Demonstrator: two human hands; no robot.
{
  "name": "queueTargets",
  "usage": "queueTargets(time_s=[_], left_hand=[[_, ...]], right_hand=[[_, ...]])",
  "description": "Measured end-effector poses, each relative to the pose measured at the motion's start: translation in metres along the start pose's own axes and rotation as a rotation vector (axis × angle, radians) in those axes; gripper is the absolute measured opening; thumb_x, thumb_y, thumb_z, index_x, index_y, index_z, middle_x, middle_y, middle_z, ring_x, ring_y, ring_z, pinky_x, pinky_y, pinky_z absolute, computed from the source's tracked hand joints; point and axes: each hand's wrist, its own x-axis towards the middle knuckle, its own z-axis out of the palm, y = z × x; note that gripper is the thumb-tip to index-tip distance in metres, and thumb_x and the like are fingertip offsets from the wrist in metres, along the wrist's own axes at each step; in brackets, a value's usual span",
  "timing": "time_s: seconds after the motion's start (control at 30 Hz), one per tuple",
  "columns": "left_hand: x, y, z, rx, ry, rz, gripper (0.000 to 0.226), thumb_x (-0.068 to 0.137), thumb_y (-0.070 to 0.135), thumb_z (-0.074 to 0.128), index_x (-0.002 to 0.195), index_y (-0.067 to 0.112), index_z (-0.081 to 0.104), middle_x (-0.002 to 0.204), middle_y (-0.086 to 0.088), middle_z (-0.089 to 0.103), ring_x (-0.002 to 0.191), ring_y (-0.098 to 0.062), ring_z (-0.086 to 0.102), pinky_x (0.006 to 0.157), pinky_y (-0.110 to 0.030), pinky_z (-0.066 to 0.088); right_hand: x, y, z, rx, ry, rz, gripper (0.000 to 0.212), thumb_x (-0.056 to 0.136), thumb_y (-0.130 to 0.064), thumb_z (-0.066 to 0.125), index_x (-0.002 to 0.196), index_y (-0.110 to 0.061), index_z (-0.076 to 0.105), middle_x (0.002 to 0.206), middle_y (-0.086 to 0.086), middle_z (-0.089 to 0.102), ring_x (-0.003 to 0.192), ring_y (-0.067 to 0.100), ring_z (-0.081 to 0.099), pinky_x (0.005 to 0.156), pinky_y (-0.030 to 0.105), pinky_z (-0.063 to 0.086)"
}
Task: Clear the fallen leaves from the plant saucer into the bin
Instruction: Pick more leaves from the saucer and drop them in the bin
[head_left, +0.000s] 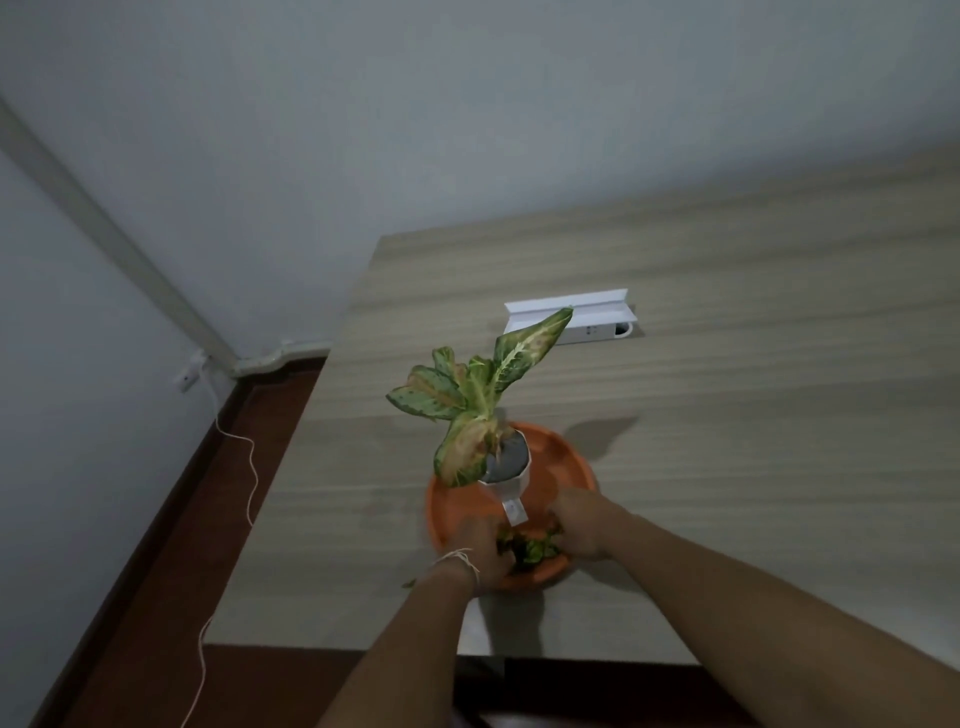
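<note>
An orange plant saucer (563, 454) sits on a wooden table (727, 415). A white pot (511, 486) with a green and pink leafy plant (478, 395) stands in the saucer. Fallen green leaves (532, 548) lie bunched in the near part of the saucer. My left hand (485, 553) is in the saucer at the left of the pile, fingers curled into the leaves. My right hand (579, 525) presses in from the right side of the pile. A small green leaf scrap (409, 583) lies on the table by my left wrist. No bin is in view.
A white power strip box (571, 317) lies on the table behind the plant. The table's left edge runs beside a dark red floor (171, 545), where a white cable (252, 467) trails from a wall outlet (188, 375).
</note>
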Motion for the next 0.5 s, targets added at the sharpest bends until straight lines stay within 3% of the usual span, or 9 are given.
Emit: queueTargets(time_s=[0.1,0.27,0.5], left_hand=[[0.01,-0.003,0.005,0.064,0.001,-0.057,0.043,0.078,0.02,0.061,0.12,0.015,0.056,0.123,-0.016,0.06,0.115,-0.035,0.054,0.097,-0.042,0.048],[0.023,-0.011,0.014,0.145,-0.095,-0.124,0.063,0.08,0.025,0.063,0.138,0.021,0.038,0.136,-0.017,0.046,0.126,-0.036,0.042,0.108,-0.043,0.039],[0.038,-0.024,0.019,0.198,-0.119,-0.129,0.06,0.078,0.021,0.065,0.133,0.019,0.041,0.134,-0.017,0.045,0.12,-0.036,0.048,0.103,-0.041,0.044]], right_hand=[[0.007,-0.006,0.009,-0.032,-0.045,0.026,0.037,0.087,-0.026,0.063,0.119,-0.009,0.059,0.122,0.017,0.062,0.109,0.032,0.059,0.091,0.036,0.048],[0.016,-0.01,0.028,-0.114,-0.01,0.076,0.039,0.088,-0.026,0.06,0.123,-0.01,0.058,0.129,0.017,0.053,0.12,0.032,0.049,0.1,0.038,0.042],[0.029,-0.014,0.04,-0.184,-0.011,0.139,0.034,0.089,-0.018,0.056,0.123,-0.014,0.058,0.13,0.016,0.05,0.12,0.032,0.049,0.102,0.043,0.045]])
